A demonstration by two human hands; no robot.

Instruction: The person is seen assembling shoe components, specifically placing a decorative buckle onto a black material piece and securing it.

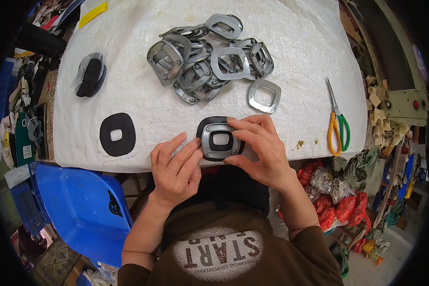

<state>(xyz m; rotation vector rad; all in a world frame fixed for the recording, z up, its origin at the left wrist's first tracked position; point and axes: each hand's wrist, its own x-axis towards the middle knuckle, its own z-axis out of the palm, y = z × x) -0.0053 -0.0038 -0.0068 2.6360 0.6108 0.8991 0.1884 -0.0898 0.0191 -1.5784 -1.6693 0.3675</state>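
A grey metal frame (pixel 207 142), rounded and square with a hole in the middle, lies on a black fabric piece (pixel 213 120) at the table's near edge. My right hand (pixel 262 148) grips the metal frame, thumb at its near edge and fingers at its far edge. Beside it on the left, my left hand (pixel 177 169) has its fingers stretched out, with one fingertip at the frame's left edge. A second black piece (pixel 125 141) with a square hole lies flat to the left. Past my hands is a heap of similar metal frames (pixel 195 76), with a single frame (pixel 263 108) at its near right.
Scissors (pixel 337 128) with one yellow and one green handle lie at the right. A stack of black pieces (pixel 91 75) and a yellow strip (pixel 93 15) are at the left. A blue tub (pixel 76 190) stands below the table's left corner; red bags (pixel 350 208) lie below the right.
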